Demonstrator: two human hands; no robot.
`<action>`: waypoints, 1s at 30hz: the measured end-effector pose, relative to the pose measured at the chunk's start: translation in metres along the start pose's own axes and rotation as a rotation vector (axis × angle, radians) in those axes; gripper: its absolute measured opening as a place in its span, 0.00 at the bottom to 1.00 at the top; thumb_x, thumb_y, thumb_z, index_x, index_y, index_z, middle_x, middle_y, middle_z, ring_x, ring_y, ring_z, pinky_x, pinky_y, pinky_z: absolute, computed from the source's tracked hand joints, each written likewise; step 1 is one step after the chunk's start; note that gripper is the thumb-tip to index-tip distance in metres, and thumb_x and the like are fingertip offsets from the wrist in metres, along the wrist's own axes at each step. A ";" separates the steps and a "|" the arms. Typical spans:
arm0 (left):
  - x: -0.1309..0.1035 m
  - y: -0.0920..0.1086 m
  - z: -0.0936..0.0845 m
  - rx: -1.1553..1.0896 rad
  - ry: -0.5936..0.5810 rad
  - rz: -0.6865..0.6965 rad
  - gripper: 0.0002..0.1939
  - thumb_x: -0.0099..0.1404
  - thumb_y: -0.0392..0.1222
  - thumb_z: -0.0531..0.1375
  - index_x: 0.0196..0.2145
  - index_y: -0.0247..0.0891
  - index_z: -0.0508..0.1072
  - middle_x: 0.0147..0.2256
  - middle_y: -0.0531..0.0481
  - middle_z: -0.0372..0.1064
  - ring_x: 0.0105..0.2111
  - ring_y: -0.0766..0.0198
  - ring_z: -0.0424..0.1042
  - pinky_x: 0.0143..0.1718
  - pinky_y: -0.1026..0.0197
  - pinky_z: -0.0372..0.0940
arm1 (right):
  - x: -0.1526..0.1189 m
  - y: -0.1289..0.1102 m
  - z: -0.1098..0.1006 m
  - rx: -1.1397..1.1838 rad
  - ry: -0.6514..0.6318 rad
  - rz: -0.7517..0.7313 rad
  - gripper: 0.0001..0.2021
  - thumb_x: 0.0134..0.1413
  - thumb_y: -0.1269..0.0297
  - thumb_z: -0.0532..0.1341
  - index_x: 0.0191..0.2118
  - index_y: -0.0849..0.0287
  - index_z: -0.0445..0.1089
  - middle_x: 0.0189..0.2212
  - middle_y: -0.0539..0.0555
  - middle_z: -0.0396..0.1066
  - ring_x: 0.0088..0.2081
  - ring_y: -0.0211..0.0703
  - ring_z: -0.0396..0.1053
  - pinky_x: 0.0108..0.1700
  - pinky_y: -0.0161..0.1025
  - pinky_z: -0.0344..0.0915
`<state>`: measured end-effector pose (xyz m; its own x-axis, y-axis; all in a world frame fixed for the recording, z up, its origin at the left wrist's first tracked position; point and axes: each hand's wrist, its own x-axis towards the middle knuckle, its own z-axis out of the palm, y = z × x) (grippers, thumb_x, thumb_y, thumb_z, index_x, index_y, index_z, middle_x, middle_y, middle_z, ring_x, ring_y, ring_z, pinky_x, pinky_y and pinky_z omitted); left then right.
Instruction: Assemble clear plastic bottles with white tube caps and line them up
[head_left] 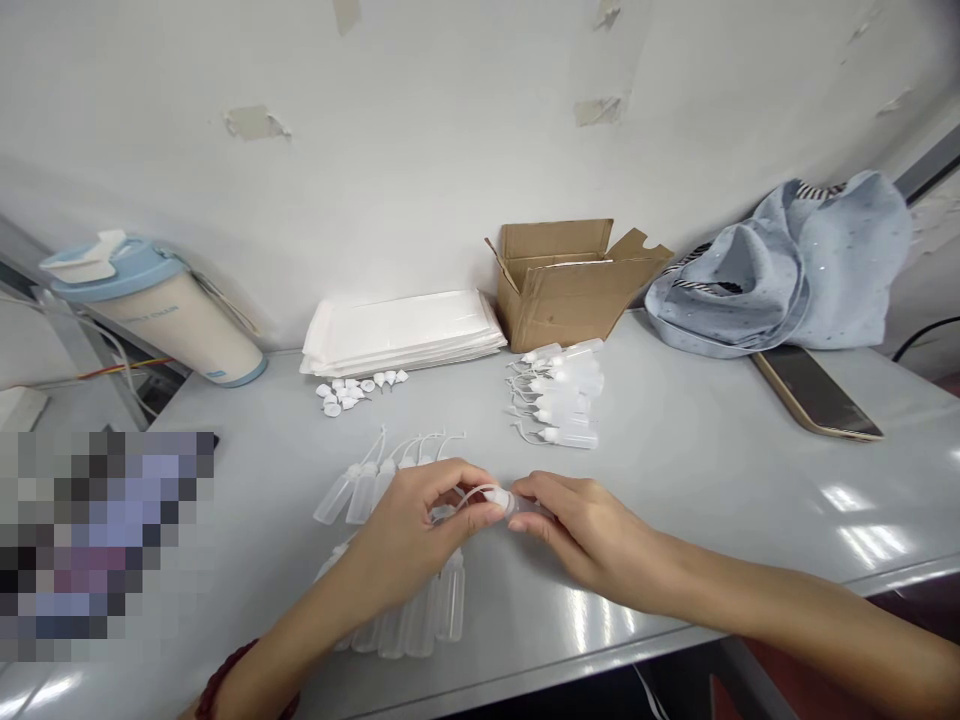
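Between my two hands lies a small translucent squeeze bottle (504,499) with a white top and a thin tethered strap, held on its side. My left hand (427,510) pinches the white top between thumb and fingers. Closed round the bottle's body is my right hand (574,515), which hides most of it. Similar bottles (364,492) lie in a row behind my left hand, their straps pointing away. More bottles (420,620) lie under my left forearm, partly hidden. Beyond my hands is a pile of bottles with thin needle tips (571,437).
Small white needle caps (346,392) lie near a stack of white packets (405,325). An open cardboard box (566,300) stands by the wall, with a blue cloth bag (832,270) and a phone (821,395) to its right. A tumbler (187,320) leans at left.
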<state>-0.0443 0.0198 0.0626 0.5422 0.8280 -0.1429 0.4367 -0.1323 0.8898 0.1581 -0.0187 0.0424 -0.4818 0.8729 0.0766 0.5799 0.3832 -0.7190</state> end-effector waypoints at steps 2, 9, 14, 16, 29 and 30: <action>0.000 -0.001 -0.001 0.015 -0.011 0.061 0.07 0.63 0.45 0.59 0.35 0.43 0.76 0.34 0.52 0.73 0.34 0.62 0.70 0.35 0.62 0.64 | 0.002 -0.002 -0.003 0.089 -0.026 0.028 0.15 0.66 0.61 0.49 0.36 0.63 0.68 0.27 0.53 0.70 0.27 0.38 0.66 0.31 0.34 0.62; 0.001 -0.003 -0.004 -0.081 -0.040 0.014 0.11 0.61 0.49 0.62 0.40 0.44 0.75 0.37 0.52 0.73 0.35 0.62 0.70 0.37 0.61 0.66 | 0.003 -0.006 -0.008 0.153 -0.025 0.023 0.15 0.65 0.60 0.50 0.35 0.63 0.69 0.27 0.52 0.70 0.27 0.36 0.64 0.30 0.33 0.60; 0.000 -0.001 0.001 -0.006 -0.027 0.019 0.11 0.64 0.49 0.58 0.31 0.41 0.75 0.29 0.53 0.71 0.29 0.65 0.67 0.29 0.64 0.61 | 0.002 -0.005 -0.008 0.125 -0.015 0.021 0.16 0.65 0.60 0.50 0.36 0.65 0.70 0.26 0.53 0.69 0.26 0.36 0.63 0.29 0.33 0.59; 0.000 -0.001 0.000 0.015 -0.043 0.098 0.09 0.65 0.46 0.57 0.34 0.42 0.75 0.32 0.53 0.72 0.31 0.65 0.68 0.31 0.65 0.61 | 0.003 -0.004 -0.008 0.151 -0.044 0.043 0.16 0.65 0.60 0.50 0.35 0.64 0.70 0.25 0.51 0.69 0.26 0.35 0.62 0.29 0.32 0.58; 0.000 -0.002 0.000 -0.041 -0.075 -0.071 0.14 0.65 0.51 0.56 0.32 0.38 0.73 0.26 0.55 0.67 0.26 0.67 0.66 0.25 0.66 0.60 | 0.004 0.000 -0.003 0.166 0.036 0.019 0.14 0.64 0.58 0.54 0.38 0.61 0.73 0.27 0.52 0.73 0.26 0.36 0.66 0.28 0.32 0.60; 0.000 -0.002 0.000 -0.061 -0.060 -0.090 0.15 0.65 0.52 0.56 0.32 0.38 0.72 0.24 0.55 0.66 0.25 0.68 0.66 0.24 0.67 0.59 | 0.004 0.000 -0.002 0.172 0.057 0.032 0.13 0.63 0.58 0.55 0.38 0.61 0.73 0.28 0.52 0.73 0.26 0.37 0.66 0.28 0.32 0.60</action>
<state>-0.0455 0.0201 0.0605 0.5457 0.8004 -0.2480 0.4420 -0.0235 0.8967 0.1579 -0.0147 0.0442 -0.4243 0.9013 0.0871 0.4707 0.3017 -0.8291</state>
